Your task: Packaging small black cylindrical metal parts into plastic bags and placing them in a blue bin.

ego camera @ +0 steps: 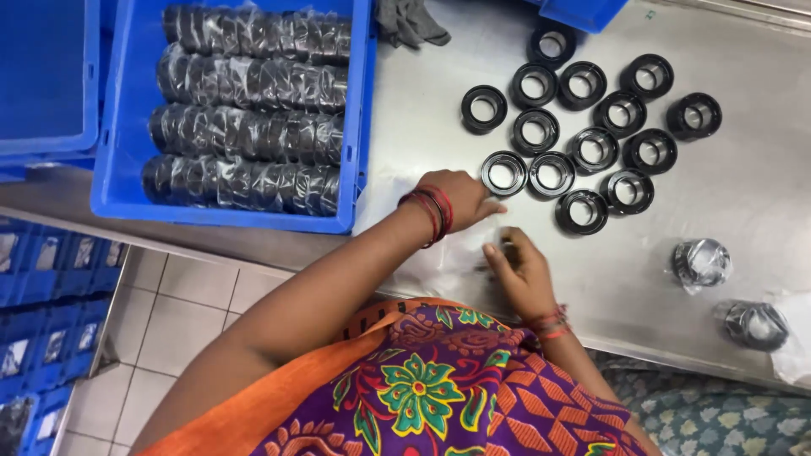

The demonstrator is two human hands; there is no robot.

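Fingers (488,205) of the left hand (456,198) lie pressed together, flat on a clear plastic bag (439,262) on the desk (743,211) — apparently pinning it down. Just below, the right hand (519,274) curls over a small blurred dark piece; whether it pinches it I cannot tell. Black rings (591,127) sit in loose rows nearby — wrapped ring stacks fill the blue crate (359,127).

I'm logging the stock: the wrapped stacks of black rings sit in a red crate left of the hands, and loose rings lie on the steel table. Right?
Not quite. The crate is blue, not red, as the head view shows. The rest holds: it holds wrapped stacks of black rings, left of the hands, and loose rings lie on the steel table.
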